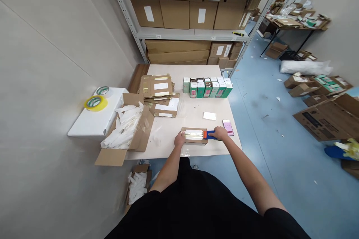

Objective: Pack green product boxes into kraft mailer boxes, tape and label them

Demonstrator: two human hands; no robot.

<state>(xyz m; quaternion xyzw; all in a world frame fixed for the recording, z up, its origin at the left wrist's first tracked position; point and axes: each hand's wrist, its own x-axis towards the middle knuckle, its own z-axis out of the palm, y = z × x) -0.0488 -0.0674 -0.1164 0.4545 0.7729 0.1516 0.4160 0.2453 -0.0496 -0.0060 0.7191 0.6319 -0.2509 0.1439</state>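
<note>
A small cardboard box [194,142] lies near the table's front edge, with shiny whitish strips [193,134] along its top. My left hand [180,140] grips the left end of this box, fingers partly hidden behind it. My right hand [220,133] is closed round a blue handled tool [211,134] with an orange end, which meets the right part of the box top; its exact kind is not clear. Just right of that hand lies a phone [228,128] with a pink screen. Beyond the box is a small white card [209,115].
Green-and-white boxes [214,89] stand in rows at the table's back right. Flattened cartons [157,86] are piled at the back left. An open carton [143,129] of white paper stands left, beside tape rolls [95,102]. A loaded shelf [179,33] rises behind the table.
</note>
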